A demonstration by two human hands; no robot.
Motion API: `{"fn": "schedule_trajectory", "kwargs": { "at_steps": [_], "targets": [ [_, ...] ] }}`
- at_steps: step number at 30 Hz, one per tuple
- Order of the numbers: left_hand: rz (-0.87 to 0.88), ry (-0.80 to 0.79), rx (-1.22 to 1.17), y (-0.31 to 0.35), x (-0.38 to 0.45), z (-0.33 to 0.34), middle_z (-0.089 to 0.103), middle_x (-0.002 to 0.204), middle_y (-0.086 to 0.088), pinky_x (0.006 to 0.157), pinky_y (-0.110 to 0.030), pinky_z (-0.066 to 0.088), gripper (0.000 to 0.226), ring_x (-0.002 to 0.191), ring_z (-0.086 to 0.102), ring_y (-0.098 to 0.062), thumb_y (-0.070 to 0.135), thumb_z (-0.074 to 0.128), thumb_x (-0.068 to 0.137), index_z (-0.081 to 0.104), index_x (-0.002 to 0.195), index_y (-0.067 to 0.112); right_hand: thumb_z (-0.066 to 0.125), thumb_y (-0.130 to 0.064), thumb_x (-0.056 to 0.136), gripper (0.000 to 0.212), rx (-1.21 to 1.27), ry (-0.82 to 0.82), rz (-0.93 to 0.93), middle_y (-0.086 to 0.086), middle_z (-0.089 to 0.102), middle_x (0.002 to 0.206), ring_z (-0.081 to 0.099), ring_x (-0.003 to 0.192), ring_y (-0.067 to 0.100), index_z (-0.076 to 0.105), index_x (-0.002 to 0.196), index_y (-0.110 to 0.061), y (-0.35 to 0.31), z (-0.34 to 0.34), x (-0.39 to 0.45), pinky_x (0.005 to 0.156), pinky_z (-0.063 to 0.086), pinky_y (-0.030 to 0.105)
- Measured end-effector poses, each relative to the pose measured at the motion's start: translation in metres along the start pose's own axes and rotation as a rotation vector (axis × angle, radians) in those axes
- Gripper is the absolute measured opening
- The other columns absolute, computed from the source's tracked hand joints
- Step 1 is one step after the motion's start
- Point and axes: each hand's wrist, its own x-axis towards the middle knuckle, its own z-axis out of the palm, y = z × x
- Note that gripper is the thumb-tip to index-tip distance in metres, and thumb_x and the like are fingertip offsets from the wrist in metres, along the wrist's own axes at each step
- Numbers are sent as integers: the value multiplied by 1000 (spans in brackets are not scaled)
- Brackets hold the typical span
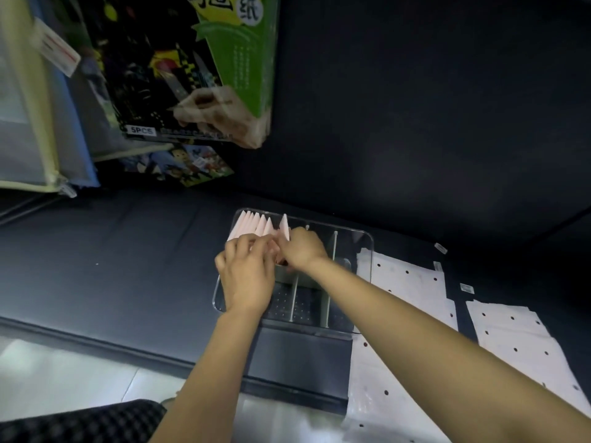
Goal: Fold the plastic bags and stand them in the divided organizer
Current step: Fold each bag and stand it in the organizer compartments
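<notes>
Pink folded bags [256,226] standing in clear organizer [367,251], left compartment. My left hand [248,276], right hand [300,247]: fingers pinching newest one. Flat dotted bags [403,282] on counter remain unfolded.

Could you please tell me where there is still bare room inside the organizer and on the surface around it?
The organizer's right compartments, beyond the divider, look bare. Its far-left corner is crowded with folded pink bags, where the left hand and right hand meet. The dark surface to its left is bare; dotted flat bags cover the right.
</notes>
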Motion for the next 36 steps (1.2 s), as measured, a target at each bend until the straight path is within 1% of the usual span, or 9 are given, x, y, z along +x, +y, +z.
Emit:
{"fn": "schedule_trajectory", "kwargs": {
  "at_steps": [3, 7, 13, 19, 24, 26, 30, 33, 36],
  "targets": [
    [0, 44, -54, 0, -1, 0, 62, 107, -4, 85, -37, 31, 21, 102, 48, -28, 18, 58, 90, 66, 110, 17, 24, -52, 98, 57, 260, -80, 66, 9, 68, 80, 65, 53, 18, 62, 90, -11, 2, 3, -1, 58, 52, 28],
    [48, 24, -69, 0, -3, 2, 61, 106, 2, 87, -36, 30, 18, 103, 47, -25, 22, 60, 90, 69, 105, 22, 38, -21, 98, 33, 345, -198, 76, 12, 68, 82, 60, 47, 17, 65, 101, -3, 8, 3, -2, 40, 42, 19],
    [56, -95, 130, -5, -5, 6, 60, 121, 0, 92, -40, 22, 28, 114, 39, -28, 27, 53, 93, 65, 117, 19, 46, -10, 97, 23, 536, -5, -94, 13, 69, 99, 57, 51, 12, 63, 112, -5, 39, -16, -25, 46, 46, 15],
    [279, 31, -23, 34, -31, 10, 63, 107, -9, 93, -46, 32, 17, 105, 49, -32, 18, 60, 90, 69, 103, 11, 57, -16, 93, 15, 301, 248, -242, -12, 67, 95, 61, 84, 1, 66, 103, -20, 169, -51, -107, 75, 48, 15],
    [697, -347, -138, 69, -98, 32, 64, 94, -8, 63, -41, 53, 12, 84, 59, -28, 16, 63, 89, 70, 94, 7, 62, -31, 89, 34, -120, 89, -150, -7, 57, 122, 53, 110, 10, 58, 120, -20, 288, -27, -189, 94, 44, 26],
    [757, -634, -101, 71, -130, 45, 61, 112, -3, 76, -38, 54, 25, 101, 57, -23, 30, 56, 93, 66, 111, 16, 64, -42, 85, 53, -242, -13, -178, -7, 46, 137, 42, 126, 11, 49, 132, -20, 318, -15, -216, 106, 34, 26],
    [808, -964, 111, 52, -172, 64, 13, 157, 9, 117, -27, 13, 70, 144, 10, -10, 48, 54, 90, 22, 149, 30, 78, -35, 73, 57, -322, 85, -285, 5, 50, 137, 49, 124, 21, 58, 121, -10, 351, -3, -240, 101, 45, 38],
    [873, -947, 174, 43, -178, 67, -9, 156, 12, 116, -25, -10, 87, 145, -10, -9, 40, 62, 86, 5, 151, 30, 81, -12, 71, 33, -297, 199, -337, 6, 59, 128, 60, 113, 23, 65, 100, -8, 359, -3, -239, 89, 53, 33],
    [865, -893, 205, 44, -181, 69, -5, 157, 12, 113, -21, -14, 83, 145, -6, -8, 25, 63, 88, 10, 151, 32, 80, -5, 71, 18, -243, 285, -399, 5, 65, 119, 66, 102, 22, 66, 83, -7, 362, -6, -235, 76, 57, 31]
  ]
}}
